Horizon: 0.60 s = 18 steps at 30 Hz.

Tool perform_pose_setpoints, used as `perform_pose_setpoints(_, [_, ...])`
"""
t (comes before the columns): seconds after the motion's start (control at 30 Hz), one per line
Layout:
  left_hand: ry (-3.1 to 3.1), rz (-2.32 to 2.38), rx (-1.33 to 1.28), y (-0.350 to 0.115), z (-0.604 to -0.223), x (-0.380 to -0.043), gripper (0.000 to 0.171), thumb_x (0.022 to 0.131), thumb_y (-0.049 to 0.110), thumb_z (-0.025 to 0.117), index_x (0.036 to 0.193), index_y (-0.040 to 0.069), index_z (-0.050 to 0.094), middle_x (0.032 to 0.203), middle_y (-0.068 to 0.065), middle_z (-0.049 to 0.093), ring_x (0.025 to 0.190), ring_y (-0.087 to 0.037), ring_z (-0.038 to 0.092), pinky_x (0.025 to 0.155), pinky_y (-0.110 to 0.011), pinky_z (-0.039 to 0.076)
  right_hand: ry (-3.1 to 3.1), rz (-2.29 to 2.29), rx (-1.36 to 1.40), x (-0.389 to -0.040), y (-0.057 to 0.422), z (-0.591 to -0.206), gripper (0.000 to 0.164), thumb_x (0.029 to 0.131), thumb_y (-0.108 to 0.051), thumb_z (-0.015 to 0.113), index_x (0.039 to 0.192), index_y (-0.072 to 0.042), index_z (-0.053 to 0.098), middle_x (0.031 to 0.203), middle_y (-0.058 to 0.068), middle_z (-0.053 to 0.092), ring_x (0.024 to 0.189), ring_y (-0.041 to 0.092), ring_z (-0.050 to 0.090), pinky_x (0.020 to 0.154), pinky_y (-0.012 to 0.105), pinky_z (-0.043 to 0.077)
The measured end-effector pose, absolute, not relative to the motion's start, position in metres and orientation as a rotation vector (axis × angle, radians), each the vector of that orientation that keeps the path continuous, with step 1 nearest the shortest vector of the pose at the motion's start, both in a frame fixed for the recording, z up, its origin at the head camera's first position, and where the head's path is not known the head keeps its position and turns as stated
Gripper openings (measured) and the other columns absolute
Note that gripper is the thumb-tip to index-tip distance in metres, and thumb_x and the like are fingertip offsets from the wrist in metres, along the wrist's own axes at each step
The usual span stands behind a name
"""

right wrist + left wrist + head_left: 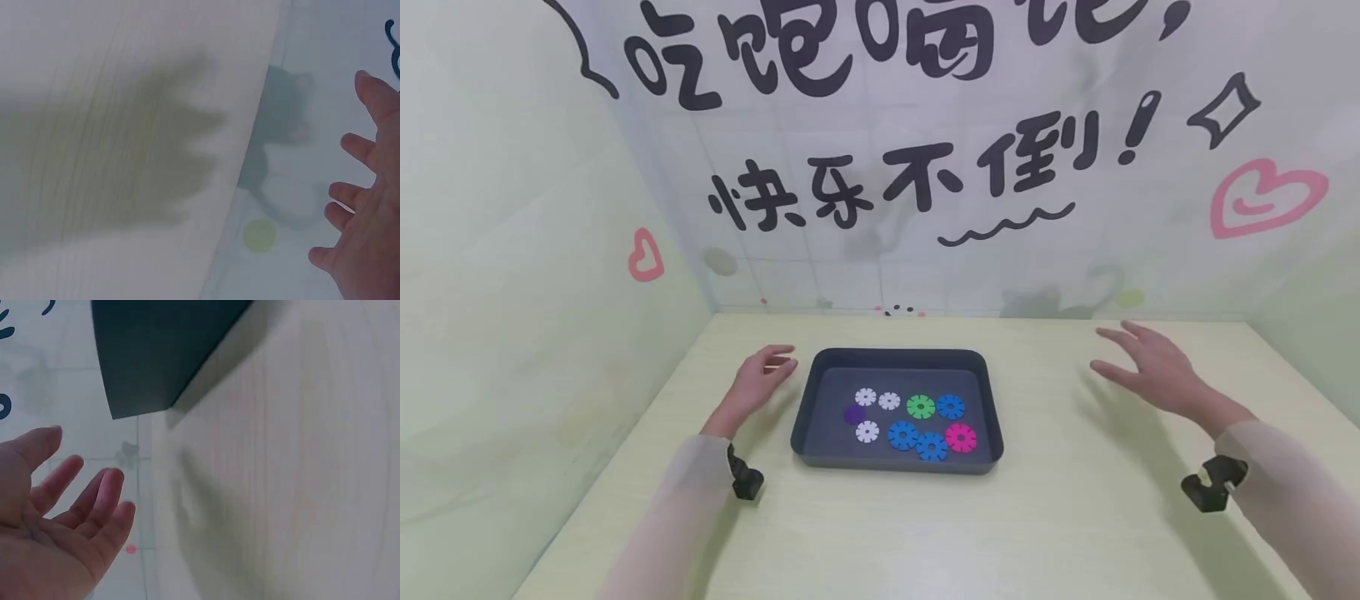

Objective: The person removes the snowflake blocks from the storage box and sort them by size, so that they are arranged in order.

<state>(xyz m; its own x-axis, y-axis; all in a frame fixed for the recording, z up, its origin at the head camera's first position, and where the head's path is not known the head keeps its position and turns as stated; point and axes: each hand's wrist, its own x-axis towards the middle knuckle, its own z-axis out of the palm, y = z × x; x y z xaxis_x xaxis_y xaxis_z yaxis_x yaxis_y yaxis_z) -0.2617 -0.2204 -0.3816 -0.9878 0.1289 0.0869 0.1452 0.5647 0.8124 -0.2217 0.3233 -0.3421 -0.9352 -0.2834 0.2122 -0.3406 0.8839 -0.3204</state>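
Note:
A dark grey tray sits on the table with notched plastic discs lying flat in it. Three white discs and a dark purple disc are on its left side. To their right lie a green disc, three blue discs and a pink disc. My left hand hovers just left of the tray, fingers loosely bent around nothing. Well to the tray's right, my right hand is held above the table with fingers spread, touching nothing.
The pale wooden table meets a printed back sheet with dark lettering and pink hearts. Another sheet closes off the left side. Each wrist carries a small black mount.

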Motion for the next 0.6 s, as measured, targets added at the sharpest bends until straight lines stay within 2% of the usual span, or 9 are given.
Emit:
perform_pose_setpoints(0.07, [-2.726,-1.566,-0.205,-0.215,-0.384,-0.260,0.039,0.093,0.019,0.055,0.126,-0.002,0.050,0.117,-0.025,0.054,0.104,-0.036,0.053,0.084,-0.042,0.048,-2.891,0.612,0.549,-0.219,0.309,-0.342,0.056,0.091,-0.032,0.056,0.130,0.006,0.043,0.134,0.039,0.026,0.118,0.057,0.023,0.085,0.071,0.021])
perform_pose_setpoints(0.2, [-2.669,-1.761,-0.117,-0.204,-0.388,-0.258,0.032,0.090,0.009,0.058,0.119,-0.005,0.055,0.111,-0.022,0.057,0.097,-0.030,0.056,0.076,-0.037,0.052,-2.878,0.760,0.646,-0.213,0.281,-0.342,0.050,0.092,-0.029,0.056,0.127,0.005,0.048,0.134,0.036,0.028,0.120,0.055,0.023,0.090,0.069,0.019])
perform_pose_setpoints(0.47, [-2.677,-1.786,-0.047,-0.194,-0.392,-0.258,0.032,0.087,0.001,0.060,0.118,-0.005,0.057,0.105,-0.017,0.060,0.093,-0.026,0.058,0.072,-0.035,0.053,-2.853,0.885,0.746,-0.216,0.233,-0.344,0.043,0.092,-0.028,0.056,0.123,0.001,0.054,0.132,0.029,0.037,0.122,0.046,0.030,0.096,0.061,0.025])
perform_pose_setpoints(0.6, [-2.666,-1.825,-0.013,-0.195,-0.395,-0.259,0.032,0.086,0.000,0.060,0.118,-0.005,0.057,0.100,-0.013,0.059,0.089,-0.023,0.059,0.072,-0.034,0.053,-2.863,0.980,0.787,-0.222,0.211,-0.344,0.043,0.092,-0.028,0.056,0.126,-0.001,0.052,0.128,0.021,0.047,0.118,0.039,0.040,0.094,0.057,0.033])
